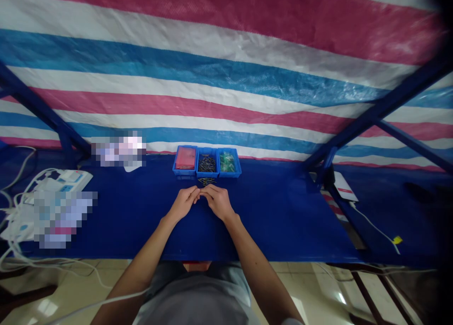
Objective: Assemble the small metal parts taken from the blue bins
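Note:
My left hand point(184, 202) and my right hand point(218, 201) meet over the blue table, fingertips close together. The fingers of both are closed in a pinch, and whatever they hold is hidden or too small to name. Just beyond the fingertips lies a small pile of dark, screw-like pieces point(207, 181). Behind it stand three blue bins side by side. Flat red-pink pieces point(186, 158) fill the left bin point(184, 173). More dark screw-like pieces point(207, 163) are in the middle bin point(207, 175). Green and clear plastic-looking pieces point(227, 162) are in the right bin point(230, 175).
White power strips point(76, 179) and tangled cables point(14, 230) lie at the left, beside blurred items. Blue metal bars point(377, 112) slope on both sides before a striped sheet point(212, 84). A white device point(345, 186) with a cable rests at the right.

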`<action>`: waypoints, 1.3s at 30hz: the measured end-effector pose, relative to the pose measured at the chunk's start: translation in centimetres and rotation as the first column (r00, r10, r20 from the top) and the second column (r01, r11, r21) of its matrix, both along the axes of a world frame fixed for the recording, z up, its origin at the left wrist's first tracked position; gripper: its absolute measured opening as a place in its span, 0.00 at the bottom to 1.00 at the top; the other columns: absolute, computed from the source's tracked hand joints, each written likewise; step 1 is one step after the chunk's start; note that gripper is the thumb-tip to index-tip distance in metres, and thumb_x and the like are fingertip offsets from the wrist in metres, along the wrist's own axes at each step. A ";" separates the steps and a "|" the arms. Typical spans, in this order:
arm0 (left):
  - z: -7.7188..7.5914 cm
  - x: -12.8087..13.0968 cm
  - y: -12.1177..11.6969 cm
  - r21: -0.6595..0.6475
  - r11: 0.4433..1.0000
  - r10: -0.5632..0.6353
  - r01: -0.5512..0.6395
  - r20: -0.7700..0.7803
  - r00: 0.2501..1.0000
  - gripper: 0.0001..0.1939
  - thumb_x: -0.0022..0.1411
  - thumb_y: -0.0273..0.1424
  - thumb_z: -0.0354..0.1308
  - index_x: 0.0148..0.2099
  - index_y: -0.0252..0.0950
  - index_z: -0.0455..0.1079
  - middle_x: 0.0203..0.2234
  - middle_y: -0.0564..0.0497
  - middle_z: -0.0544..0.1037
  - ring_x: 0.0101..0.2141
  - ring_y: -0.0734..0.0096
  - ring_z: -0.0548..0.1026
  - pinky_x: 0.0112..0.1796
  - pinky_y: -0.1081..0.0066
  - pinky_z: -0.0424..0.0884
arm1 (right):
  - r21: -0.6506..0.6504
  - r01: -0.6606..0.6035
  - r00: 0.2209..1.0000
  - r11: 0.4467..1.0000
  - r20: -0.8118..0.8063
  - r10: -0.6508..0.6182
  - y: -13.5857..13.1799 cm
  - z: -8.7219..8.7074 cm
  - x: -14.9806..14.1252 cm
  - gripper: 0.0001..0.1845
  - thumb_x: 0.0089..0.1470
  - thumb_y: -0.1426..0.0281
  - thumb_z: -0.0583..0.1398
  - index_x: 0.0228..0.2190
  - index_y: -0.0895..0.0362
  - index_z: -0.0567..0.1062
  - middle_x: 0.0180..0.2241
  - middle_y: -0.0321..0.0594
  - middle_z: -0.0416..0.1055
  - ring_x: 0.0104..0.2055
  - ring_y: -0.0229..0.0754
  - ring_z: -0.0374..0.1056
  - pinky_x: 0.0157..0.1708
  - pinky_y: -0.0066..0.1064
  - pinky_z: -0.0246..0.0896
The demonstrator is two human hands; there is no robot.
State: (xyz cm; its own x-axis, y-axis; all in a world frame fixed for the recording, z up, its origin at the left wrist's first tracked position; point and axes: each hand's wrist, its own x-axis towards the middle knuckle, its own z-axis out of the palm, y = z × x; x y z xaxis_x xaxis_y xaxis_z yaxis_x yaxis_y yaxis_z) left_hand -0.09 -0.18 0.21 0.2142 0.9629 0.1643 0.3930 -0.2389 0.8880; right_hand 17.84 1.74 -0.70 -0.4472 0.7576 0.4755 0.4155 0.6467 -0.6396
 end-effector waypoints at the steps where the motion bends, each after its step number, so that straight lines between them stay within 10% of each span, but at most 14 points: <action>1: 0.0 0.0 0.0 0.002 1.000 0.002 -0.002 -0.001 1.000 0.23 0.73 0.41 0.45 0.28 0.35 0.65 0.19 0.55 0.68 0.23 0.74 0.67 0.30 0.73 0.61 | 0.015 0.012 0.999 1.000 0.045 -0.013 0.0 0.1 0.0 0.14 0.68 0.68 0.53 0.40 0.52 0.79 0.37 0.39 0.76 0.39 0.38 0.72 0.41 0.27 0.64; 10: -0.4 0.0 -0.1 0.043 0.999 0.028 -0.027 -0.017 0.999 0.21 0.73 0.39 0.45 0.29 0.35 0.65 0.19 0.56 0.66 0.22 0.75 0.66 0.29 0.74 0.59 | 0.029 0.043 0.972 0.999 0.229 -0.048 -0.5 0.7 -0.6 0.12 0.70 0.69 0.50 0.36 0.54 0.71 0.34 0.39 0.72 0.34 0.37 0.69 0.35 0.26 0.56; 29: -0.5 0.1 -0.9 0.312 0.947 0.119 -0.080 -0.106 0.987 0.18 0.73 0.33 0.45 0.30 0.36 0.64 0.22 0.54 0.69 0.24 0.74 0.67 0.31 0.72 0.60 | -0.275 0.094 0.962 0.957 -0.221 -0.158 -1.9 1.3 -3.5 0.26 0.70 0.60 0.46 0.25 0.57 0.71 0.23 0.35 0.68 0.25 0.36 0.65 0.30 0.27 0.55; 39: -0.2 0.2 -0.6 0.064 0.991 0.116 -0.118 0.033 0.993 0.22 0.73 0.39 0.44 0.26 0.36 0.59 0.18 0.57 0.62 0.20 0.77 0.61 0.27 0.73 0.57 | -0.181 0.012 0.990 0.983 -0.135 -0.036 -1.2 1.5 -1.8 0.16 0.68 0.61 0.51 0.35 0.55 0.74 0.31 0.38 0.73 0.33 0.39 0.69 0.37 0.28 0.60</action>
State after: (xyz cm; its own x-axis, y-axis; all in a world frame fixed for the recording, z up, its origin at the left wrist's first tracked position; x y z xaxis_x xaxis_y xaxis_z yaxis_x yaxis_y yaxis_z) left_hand 0.16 -0.78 0.06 0.0946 0.9681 0.2322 0.3954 -0.2506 0.8836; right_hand 16.08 0.50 0.80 -0.3675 0.8457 0.3870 0.3294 0.5075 -0.7962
